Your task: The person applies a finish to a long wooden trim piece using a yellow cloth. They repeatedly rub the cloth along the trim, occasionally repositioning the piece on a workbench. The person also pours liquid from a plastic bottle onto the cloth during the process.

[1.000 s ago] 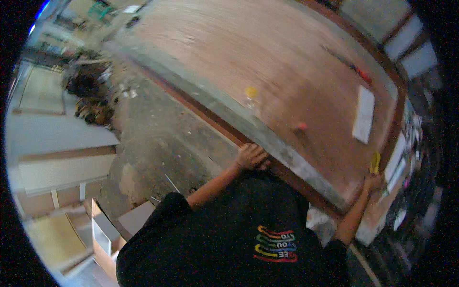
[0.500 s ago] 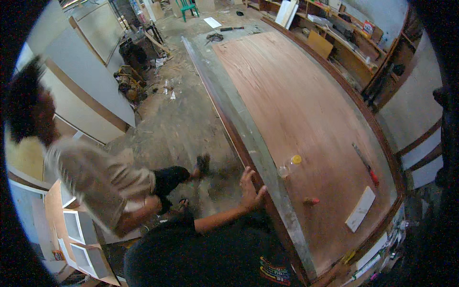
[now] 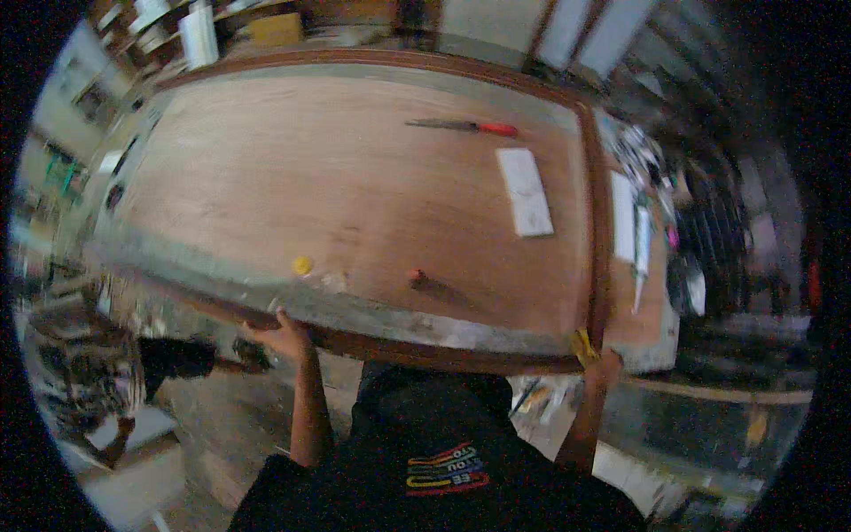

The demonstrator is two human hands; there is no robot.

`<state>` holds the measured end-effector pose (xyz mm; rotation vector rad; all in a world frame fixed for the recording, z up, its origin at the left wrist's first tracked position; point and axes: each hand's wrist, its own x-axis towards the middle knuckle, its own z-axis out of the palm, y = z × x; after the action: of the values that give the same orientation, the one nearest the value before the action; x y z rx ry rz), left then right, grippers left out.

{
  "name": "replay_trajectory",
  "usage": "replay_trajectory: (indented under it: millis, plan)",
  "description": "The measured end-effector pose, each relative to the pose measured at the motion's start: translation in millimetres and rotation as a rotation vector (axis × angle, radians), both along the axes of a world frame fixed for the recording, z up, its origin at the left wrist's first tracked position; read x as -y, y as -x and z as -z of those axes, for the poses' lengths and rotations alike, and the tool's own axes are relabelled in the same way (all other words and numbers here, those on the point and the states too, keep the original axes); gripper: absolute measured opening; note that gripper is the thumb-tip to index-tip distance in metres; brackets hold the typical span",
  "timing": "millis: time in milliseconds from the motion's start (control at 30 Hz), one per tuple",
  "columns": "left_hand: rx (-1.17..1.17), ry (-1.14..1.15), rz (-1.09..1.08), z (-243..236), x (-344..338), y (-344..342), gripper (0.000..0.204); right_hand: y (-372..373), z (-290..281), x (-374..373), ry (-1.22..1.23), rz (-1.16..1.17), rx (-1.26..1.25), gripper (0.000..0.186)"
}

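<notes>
A large plywood panel (image 3: pixel 266 168) with a reddish-brown wooden frame (image 3: pixel 390 350) lies in front of me. My left hand (image 3: pixel 285 339) is against the frame's near edge, thumb up and fingers apart. At the near right corner, my right hand (image 3: pixel 605 367) touches the frame beside a small yellow object (image 3: pixel 582 346); blur hides its finger shape. On the plywood are a yellow-capped clear bottle (image 3: pixel 306 266), a small red-ended object (image 3: pixel 417 279), a white rectangular board (image 3: pixel 525 192) and a thin long-bladed tool with a red handle (image 3: pixel 496 129).
Another person (image 3: pixel 93 377) is low at the left, near the frame's edge. Beyond the right side of the frame lie a white tube (image 3: pixel 640 244) and several small items. Shelves with boards (image 3: pixel 275 31) line the far side.
My view has swung to the right, so the panel now lies across it. My right hand has come into view at the corner. My left hand still touches the near edge.
</notes>
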<state>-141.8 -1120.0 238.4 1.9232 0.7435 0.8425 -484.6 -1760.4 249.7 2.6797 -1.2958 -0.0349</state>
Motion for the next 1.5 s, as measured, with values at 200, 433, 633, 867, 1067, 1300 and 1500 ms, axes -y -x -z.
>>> replay_trajectory:
  millis: [200, 433, 633, 867, 1067, 1300, 1500]
  plan:
    - [-0.099, -0.137, 0.037, 4.0, -5.2, -0.8, 0.092, -53.9, -20.9, -34.3, 0.051, 0.137, 0.314, 0.056]
    - [-0.027, -0.157, 0.059, 20.4, -18.0, -0.9, 0.097, -112.1, -53.2, -35.6, -0.171, 0.039, 0.274, 0.034]
    - [-0.104, 0.001, 0.053, 63.9, -51.6, -2.4, 0.106, -204.1, -17.6, 8.6, 0.066, -0.121, 0.253, 0.022]
    - [-0.055, -0.158, 0.107, 71.2, -67.2, 5.5, 0.106, -356.7, 30.9, 72.2, -0.066, -0.009, 0.202, 0.043]
    - [-0.163, -0.139, 0.045, 51.2, -45.6, -0.4, 0.101, -481.2, 30.9, 139.7, -0.095, -0.216, 0.246, 0.064]
    - [-0.279, -0.144, 0.015, 31.0, -27.9, 2.2, 0.098, -630.7, -26.9, 182.9, -0.470, -0.062, 0.534, 0.087]
    - [-0.362, -0.160, 0.016, 19.5, -21.6, -6.1, 0.095, -700.6, -41.8, 200.9, -0.075, -0.139, 0.353, 0.076]
